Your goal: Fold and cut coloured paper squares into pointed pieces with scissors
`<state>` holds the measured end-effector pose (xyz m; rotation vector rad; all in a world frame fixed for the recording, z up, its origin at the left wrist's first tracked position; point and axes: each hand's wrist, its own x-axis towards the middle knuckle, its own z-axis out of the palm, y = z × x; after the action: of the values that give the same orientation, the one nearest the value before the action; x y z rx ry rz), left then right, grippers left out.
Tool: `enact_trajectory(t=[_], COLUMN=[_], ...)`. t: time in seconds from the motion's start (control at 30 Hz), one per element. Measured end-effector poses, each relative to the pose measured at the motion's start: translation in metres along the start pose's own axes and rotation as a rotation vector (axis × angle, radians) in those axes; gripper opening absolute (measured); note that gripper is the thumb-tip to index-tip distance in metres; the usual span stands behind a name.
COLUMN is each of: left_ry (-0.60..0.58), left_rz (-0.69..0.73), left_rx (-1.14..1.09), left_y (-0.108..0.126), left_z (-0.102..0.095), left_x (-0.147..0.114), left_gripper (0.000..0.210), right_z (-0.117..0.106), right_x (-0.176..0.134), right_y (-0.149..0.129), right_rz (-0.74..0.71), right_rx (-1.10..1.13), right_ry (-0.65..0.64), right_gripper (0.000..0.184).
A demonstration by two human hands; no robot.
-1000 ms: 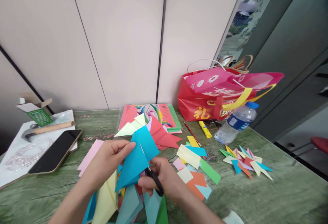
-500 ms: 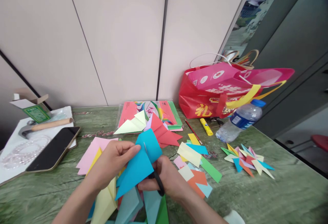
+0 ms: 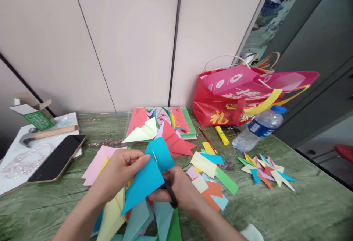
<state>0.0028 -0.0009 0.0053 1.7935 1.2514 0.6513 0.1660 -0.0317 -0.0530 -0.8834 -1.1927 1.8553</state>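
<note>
Between thumb and fingers, my left hand [image 3: 125,169] pinches a folded sheet of blue paper [image 3: 146,185] by its upper left edge. My right hand [image 3: 176,189] is closed round black-handled scissors [image 3: 171,194] at the paper's right side. A scissor blade shows as a thin light line through a slit in the blue sheet; the rest of the blades is hidden behind it. Beneath both hands lie folded pale yellow paper [image 3: 113,217], light blue folded pieces [image 3: 139,219] and green paper [image 3: 174,228]. Pink sheets [image 3: 96,163] lie left of my left hand.
Paper offcuts [image 3: 205,165] and a multicoloured paper star [image 3: 266,171] lie to the right. Behind them stand a plastic bottle [image 3: 256,128], a glue stick [image 3: 222,135] and a red bag [image 3: 215,105]. A phone [image 3: 56,158] and a hammer [image 3: 52,133] lie left.
The cut through the blue paper looks longer, with more of the blade showing in it. The sheet's lower tip has shifted slightly left and down. Both hands keep their grips.
</note>
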Motion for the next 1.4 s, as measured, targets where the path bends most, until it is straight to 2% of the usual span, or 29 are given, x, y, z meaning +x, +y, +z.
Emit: enact_trajectory(t=[0.27, 0.7, 1.0, 1.1, 1.27, 1.4], left_ry=[-0.001, -0.014, 0.038, 0.025, 0.068, 0.018], left_rz=[-0.014, 0.003, 0.005, -0.007, 0.038, 0.027], left_rx=[-0.035, -0.081, -0.041, -0.029, 0.026, 0.027], left_y=[0.001, -0.001, 0.005, 0.004, 0.003, 0.002], left_z=[0.000, 0.000, 0.001, -0.001, -0.004, -0.003], left_x=[0.000, -0.002, -0.001, -0.003, -0.004, -0.003], left_gripper=[0.043, 0.041, 0.043, 0.042, 0.037, 0.040], right_z=[-0.002, 0.001, -0.002, -0.001, 0.000, -0.001], right_x=[0.000, 0.000, -0.002, -0.002, -0.002, 0.000], right_y=[0.005, -0.002, -0.003, -0.005, -0.003, 0.001], right_rz=[-0.012, 0.033, 0.036, 0.014, -0.039, -0.074], right_rx=[-0.063, -0.117, -0.109, -0.092, -0.051, -0.033], right_ry=[0.014, 0.090, 0.056, 0.058, 0.056, 0.030], right_gripper=[0.032, 0.039, 0.041, 0.040, 0.038, 0.035])
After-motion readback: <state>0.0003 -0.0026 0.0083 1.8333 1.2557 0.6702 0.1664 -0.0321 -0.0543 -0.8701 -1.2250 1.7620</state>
